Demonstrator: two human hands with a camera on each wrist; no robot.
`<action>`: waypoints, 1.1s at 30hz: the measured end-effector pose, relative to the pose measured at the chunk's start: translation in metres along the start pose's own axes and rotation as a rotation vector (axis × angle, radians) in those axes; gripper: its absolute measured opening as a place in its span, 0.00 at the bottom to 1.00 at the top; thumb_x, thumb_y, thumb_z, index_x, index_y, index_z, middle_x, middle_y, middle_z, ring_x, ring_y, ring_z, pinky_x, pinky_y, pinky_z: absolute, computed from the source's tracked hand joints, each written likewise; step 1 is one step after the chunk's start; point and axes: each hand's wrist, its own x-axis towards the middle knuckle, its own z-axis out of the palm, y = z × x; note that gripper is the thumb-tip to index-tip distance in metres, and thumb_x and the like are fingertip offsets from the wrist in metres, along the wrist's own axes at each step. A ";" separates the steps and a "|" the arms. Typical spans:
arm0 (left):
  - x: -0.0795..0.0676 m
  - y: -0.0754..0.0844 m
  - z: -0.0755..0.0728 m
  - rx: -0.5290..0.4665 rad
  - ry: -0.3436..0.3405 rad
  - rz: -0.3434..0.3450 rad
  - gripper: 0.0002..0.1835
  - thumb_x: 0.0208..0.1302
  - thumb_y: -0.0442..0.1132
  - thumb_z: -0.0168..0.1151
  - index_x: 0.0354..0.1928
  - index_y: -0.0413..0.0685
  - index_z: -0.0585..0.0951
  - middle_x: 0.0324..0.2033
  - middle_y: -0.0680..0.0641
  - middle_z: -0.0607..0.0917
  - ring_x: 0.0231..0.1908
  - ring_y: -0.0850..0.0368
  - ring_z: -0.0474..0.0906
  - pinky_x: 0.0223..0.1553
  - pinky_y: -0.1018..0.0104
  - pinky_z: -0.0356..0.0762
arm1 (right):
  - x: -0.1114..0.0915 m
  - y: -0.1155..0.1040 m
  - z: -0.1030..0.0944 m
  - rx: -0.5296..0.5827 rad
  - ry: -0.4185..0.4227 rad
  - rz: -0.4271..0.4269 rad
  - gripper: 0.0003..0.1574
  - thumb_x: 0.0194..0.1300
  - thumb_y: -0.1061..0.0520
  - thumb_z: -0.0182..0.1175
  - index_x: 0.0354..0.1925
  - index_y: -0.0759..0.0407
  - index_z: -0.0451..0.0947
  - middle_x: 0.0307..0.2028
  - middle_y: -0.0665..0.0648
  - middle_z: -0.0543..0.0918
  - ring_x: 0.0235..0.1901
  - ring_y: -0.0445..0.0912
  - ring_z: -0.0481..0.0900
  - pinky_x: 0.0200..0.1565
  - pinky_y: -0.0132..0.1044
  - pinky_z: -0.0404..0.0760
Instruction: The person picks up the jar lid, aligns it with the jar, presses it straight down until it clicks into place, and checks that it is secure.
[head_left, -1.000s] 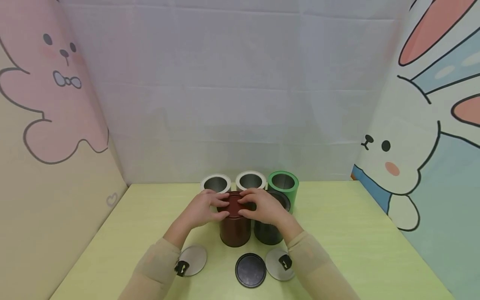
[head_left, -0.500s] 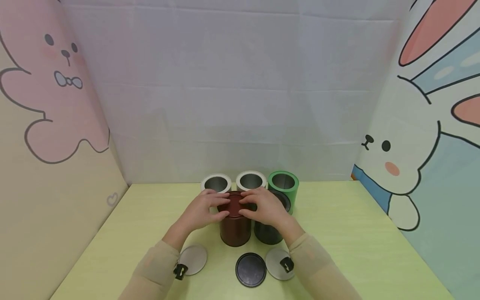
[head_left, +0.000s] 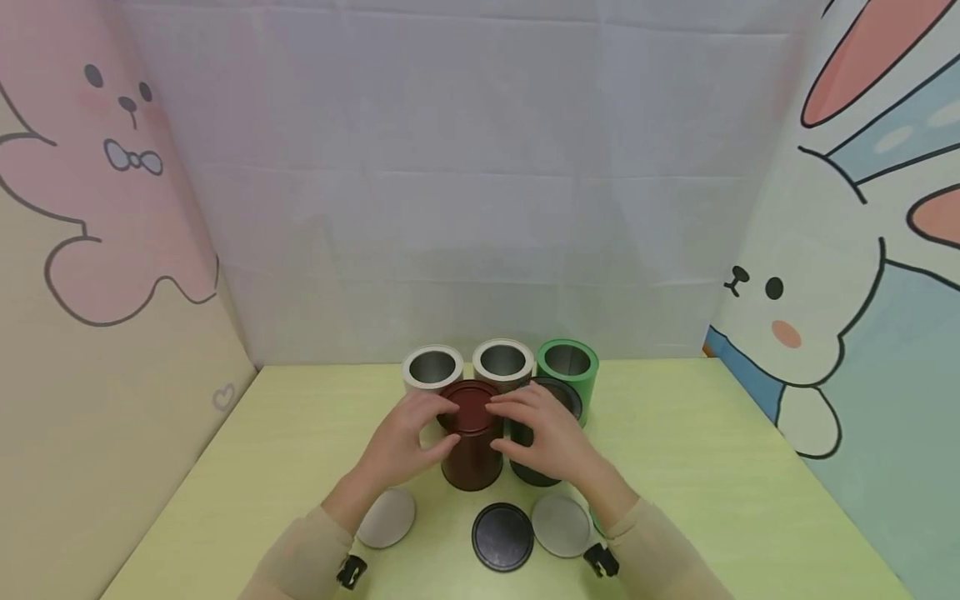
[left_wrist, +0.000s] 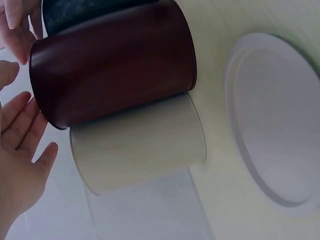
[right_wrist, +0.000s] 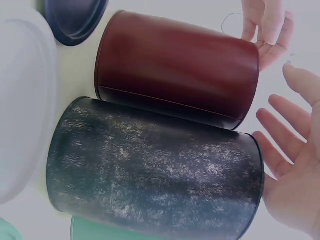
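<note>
A dark red can (head_left: 472, 462) stands upright with a matching lid (head_left: 471, 407) on its top. My left hand (head_left: 405, 442) is at the left side of that lid, thumb and fingers spread apart, fingertips near the rim. On the other side, my right hand (head_left: 543, 433) has its fingers loosely extended toward the lid's right edge and overlaps a black can (head_left: 534, 475). In the right wrist view the mottled black can (right_wrist: 155, 165) lies between the red can (right_wrist: 175, 70) and a green one. A cream can (left_wrist: 140, 145) shows beside the red can in the left wrist view.
Behind stand two pale-rimmed cans (head_left: 432, 381) and a green can (head_left: 588, 379), their tops uncovered. Toward the front lie a white lid (head_left: 387, 518), a black lid (head_left: 502, 537), another white lid (head_left: 561, 527) and part of a green lid (head_left: 597, 523) by the right sleeve.
Both hands have drawn slightly back from the red lid, and their fingers have spread wider. The lid and cans stay in place; the green lid's edge now shows.
</note>
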 end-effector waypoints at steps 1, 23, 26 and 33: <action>-0.001 0.002 0.000 -0.003 -0.003 -0.007 0.20 0.53 0.38 0.75 0.48 0.41 0.83 0.45 0.50 0.84 0.49 0.53 0.77 0.51 0.56 0.76 | -0.002 -0.001 -0.001 0.008 0.008 -0.009 0.28 0.55 0.54 0.75 0.54 0.58 0.83 0.53 0.55 0.83 0.56 0.52 0.76 0.64 0.58 0.66; -0.041 0.046 0.003 0.086 0.035 -0.019 0.37 0.48 0.38 0.74 0.63 0.38 0.74 0.59 0.41 0.76 0.58 0.45 0.71 0.56 0.56 0.71 | -0.072 -0.017 -0.015 0.077 0.039 -0.059 0.35 0.51 0.58 0.75 0.59 0.56 0.79 0.54 0.52 0.81 0.56 0.50 0.76 0.63 0.37 0.67; -0.047 0.051 0.006 0.086 0.021 -0.033 0.37 0.47 0.38 0.74 0.63 0.39 0.75 0.57 0.44 0.76 0.56 0.48 0.72 0.55 0.58 0.72 | -0.080 -0.017 -0.011 0.067 0.026 -0.081 0.37 0.49 0.58 0.76 0.59 0.56 0.79 0.54 0.52 0.82 0.55 0.51 0.76 0.59 0.33 0.70; -0.061 0.058 0.020 0.067 -0.069 -0.025 0.36 0.47 0.40 0.76 0.61 0.39 0.76 0.56 0.45 0.77 0.55 0.51 0.73 0.54 0.58 0.76 | -0.095 -0.014 -0.001 0.077 -0.013 -0.101 0.37 0.47 0.59 0.76 0.58 0.57 0.80 0.53 0.51 0.82 0.52 0.49 0.77 0.52 0.41 0.78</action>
